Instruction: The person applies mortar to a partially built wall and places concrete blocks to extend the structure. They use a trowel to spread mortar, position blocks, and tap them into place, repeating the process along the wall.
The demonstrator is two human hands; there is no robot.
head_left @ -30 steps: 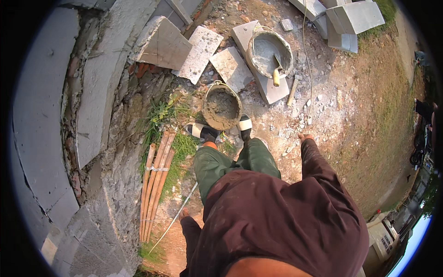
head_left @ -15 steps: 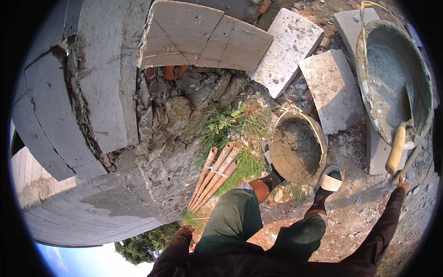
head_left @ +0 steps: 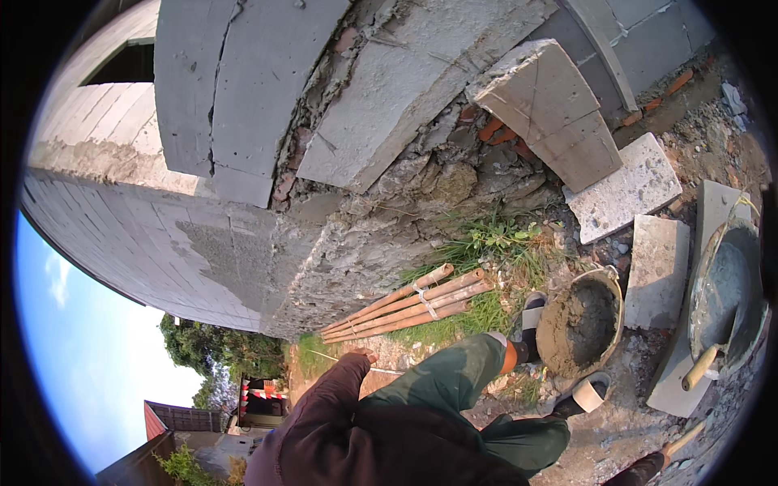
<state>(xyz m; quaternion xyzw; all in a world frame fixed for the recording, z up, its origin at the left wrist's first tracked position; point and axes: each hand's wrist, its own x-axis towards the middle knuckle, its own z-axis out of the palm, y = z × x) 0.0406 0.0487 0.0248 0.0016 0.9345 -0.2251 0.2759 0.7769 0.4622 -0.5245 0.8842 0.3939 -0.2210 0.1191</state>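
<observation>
My right hand (head_left: 666, 456), at the lower right, is closed round a pale wooden handle (head_left: 687, 437); the tool's far end cannot be made out. My left hand (head_left: 367, 355) hangs loosely near a bundle of bamboo poles (head_left: 413, 301), apart from it, its fingers partly stretched out and small in view. A thin pale rod (head_left: 389, 372) shows beside this hand. A bucket of wet mortar (head_left: 574, 326) stands by my feet. Farther right, a large basin (head_left: 701, 275) holds grey slurry, with a wooden-handled trowel (head_left: 702, 366) leaning in it.
A block wall (head_left: 243, 89) with a rough stone base (head_left: 356, 251) runs along the left. Loose grey blocks lie at the right, including a speckled slab (head_left: 626, 188) and a flat one (head_left: 658, 271). Grass (head_left: 486, 312) grows by the poles. A house (head_left: 174, 433) and trees (head_left: 215, 344) show behind.
The view has swung left, so the buckets and blocks sit farther right and more house and sky show. My right hand still grips the wooden handle; the left arm appears raised higher in view.
</observation>
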